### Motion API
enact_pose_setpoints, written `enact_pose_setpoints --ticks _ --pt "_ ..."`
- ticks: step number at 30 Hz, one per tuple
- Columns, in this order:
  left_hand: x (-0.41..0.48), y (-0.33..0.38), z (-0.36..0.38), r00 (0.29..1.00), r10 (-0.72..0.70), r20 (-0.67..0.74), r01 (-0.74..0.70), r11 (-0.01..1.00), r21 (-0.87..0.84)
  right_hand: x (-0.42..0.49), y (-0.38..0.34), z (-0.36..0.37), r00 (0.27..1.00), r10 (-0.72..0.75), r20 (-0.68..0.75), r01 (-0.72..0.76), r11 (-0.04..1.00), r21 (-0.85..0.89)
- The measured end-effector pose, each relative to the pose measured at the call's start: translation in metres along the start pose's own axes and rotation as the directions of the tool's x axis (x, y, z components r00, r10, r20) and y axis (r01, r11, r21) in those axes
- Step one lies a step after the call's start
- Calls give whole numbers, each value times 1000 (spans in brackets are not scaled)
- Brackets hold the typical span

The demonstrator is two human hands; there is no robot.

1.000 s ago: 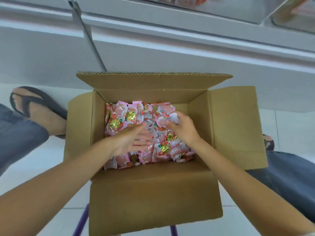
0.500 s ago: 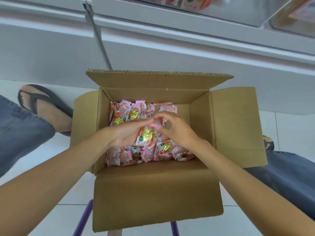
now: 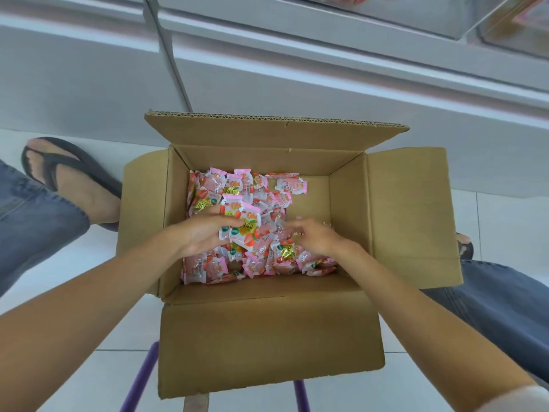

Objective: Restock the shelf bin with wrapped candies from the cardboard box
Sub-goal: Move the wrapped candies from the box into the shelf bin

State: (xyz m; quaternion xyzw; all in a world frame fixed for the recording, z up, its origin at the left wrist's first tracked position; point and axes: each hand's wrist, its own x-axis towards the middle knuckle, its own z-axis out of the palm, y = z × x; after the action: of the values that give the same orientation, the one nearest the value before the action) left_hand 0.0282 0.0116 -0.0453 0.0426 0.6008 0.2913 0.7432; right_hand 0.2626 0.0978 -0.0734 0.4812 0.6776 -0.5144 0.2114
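At my far left, my foot in a black sandal (image 3: 68, 173) rests on the floor tiles. My left hand (image 3: 205, 233) is inside the cardboard box (image 3: 267, 337). Its fingers are curled round a small bunch of wrapped candies (image 3: 242, 226), held a little above the rest of the heap. That heap covers the left and near parts of the box floor, and the far right corner shows bare cardboard.

Further right, my right hand (image 3: 315, 237) reaches down into the heap with bent fingers. I cannot tell whether it has closed on any candy or is only raking at them. At the top right edge, well apart from the box, is what I take for the clear shelf bin (image 3: 511, 31), too blurred to judge how full it is.

I judge this to be the gathering step, with one handful secured and a second being collected. Next, the right hand needs a firm hold. Then both hands must rise clear of the box walls and carry the slippery wrappers up to the bin without spilling.
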Motion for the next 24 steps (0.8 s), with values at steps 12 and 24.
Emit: enact_pose_setpoints --ticks 12,24 --pt "1 1 13 997 74 -38 -70 991 118 -8 -31 -22 954 -301 -6 292 930 -222" --pt "-3 2 15 1000 12 8 -11 995 -102 -18 -2 24 999 -29 -20 31 995 95"
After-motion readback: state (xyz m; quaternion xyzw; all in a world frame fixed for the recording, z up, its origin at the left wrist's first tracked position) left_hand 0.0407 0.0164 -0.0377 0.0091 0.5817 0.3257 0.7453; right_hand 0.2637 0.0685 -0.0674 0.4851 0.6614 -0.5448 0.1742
